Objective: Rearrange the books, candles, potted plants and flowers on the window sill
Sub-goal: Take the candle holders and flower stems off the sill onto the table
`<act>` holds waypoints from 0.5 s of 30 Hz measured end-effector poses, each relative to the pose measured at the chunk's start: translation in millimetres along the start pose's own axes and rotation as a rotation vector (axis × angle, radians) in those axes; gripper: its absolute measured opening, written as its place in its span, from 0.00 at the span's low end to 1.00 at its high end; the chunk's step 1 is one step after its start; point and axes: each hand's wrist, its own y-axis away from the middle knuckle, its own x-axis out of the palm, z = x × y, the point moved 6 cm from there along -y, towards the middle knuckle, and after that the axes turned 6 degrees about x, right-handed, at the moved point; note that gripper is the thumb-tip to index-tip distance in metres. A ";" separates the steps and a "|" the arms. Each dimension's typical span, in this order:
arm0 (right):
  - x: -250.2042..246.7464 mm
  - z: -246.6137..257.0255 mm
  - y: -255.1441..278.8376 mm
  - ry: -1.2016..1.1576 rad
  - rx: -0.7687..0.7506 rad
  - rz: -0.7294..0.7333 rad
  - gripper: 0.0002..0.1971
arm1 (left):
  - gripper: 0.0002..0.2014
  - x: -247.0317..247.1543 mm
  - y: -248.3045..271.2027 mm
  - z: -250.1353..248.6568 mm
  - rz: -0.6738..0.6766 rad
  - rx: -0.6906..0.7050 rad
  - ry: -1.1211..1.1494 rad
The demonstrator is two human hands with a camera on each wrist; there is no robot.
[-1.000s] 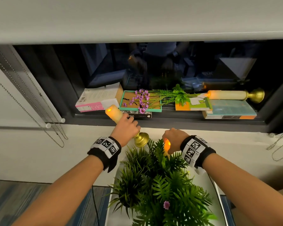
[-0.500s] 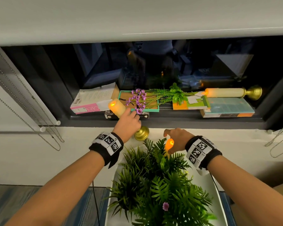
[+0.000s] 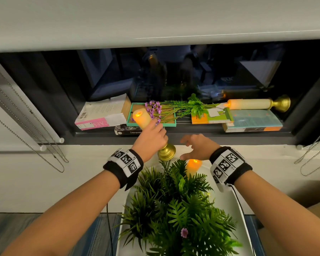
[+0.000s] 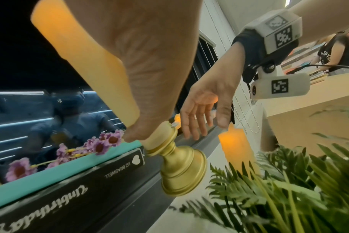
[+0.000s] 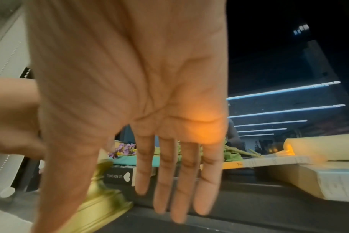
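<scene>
My left hand (image 3: 151,137) grips a lit cream candle (image 3: 141,118) on a gold holder (image 3: 166,152), tilted with its flame over the dark window sill (image 3: 192,134); the gold holder (image 4: 179,167) hangs below my palm. My right hand (image 3: 196,146) hovers open, fingers spread (image 5: 165,181), above a short lit candle (image 3: 193,166) that stands among the potted ferns (image 3: 174,206). On the sill lie a pink-edged book (image 3: 100,115), a teal frame (image 3: 166,122) under purple flowers (image 3: 153,109), a black book (image 3: 127,131), a green-orange book (image 3: 211,117), a pale blue book (image 3: 253,122) and a second long candle (image 3: 251,104) on its side.
The ferns stand in a white tray (image 3: 233,206) below the sill. Bead blind chains hang at the left (image 3: 26,137) and right (image 3: 314,156). A rolled-down blind (image 3: 155,19) covers the upper window. In the left wrist view a person (image 4: 337,48) sits at a desk behind.
My right hand let go of the short candle, which now stands among the ferns, and rose open toward the sill. My left hand carried the long candle up and forward over the sill's books.
</scene>
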 end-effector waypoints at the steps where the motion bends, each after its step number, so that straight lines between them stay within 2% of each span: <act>1: 2.3 -0.6 -1.0 0.035 0.020 0.029 0.35 | 0.09 -4.5 -2.0 -0.5 -0.019 0.000 0.002; 4: 17.2 -11.2 1.5 0.162 0.114 0.170 0.39 | 0.10 -9.3 -4.6 -3.4 -0.040 0.005 0.004; 6: 21.3 -14.7 3.4 0.133 0.110 0.170 0.42 | 0.10 -7.1 -2.1 -4.7 -0.033 0.011 -0.010; 11: 1.0 11.4 1.9 0.045 -0.093 -0.116 0.41 | 0.10 -11.9 4.4 -7.7 -0.101 0.040 -0.048; 15: -16.2 43.7 0.4 -0.122 -0.228 -0.268 0.30 | 0.10 -24.7 2.4 -5.5 -0.210 0.012 -0.032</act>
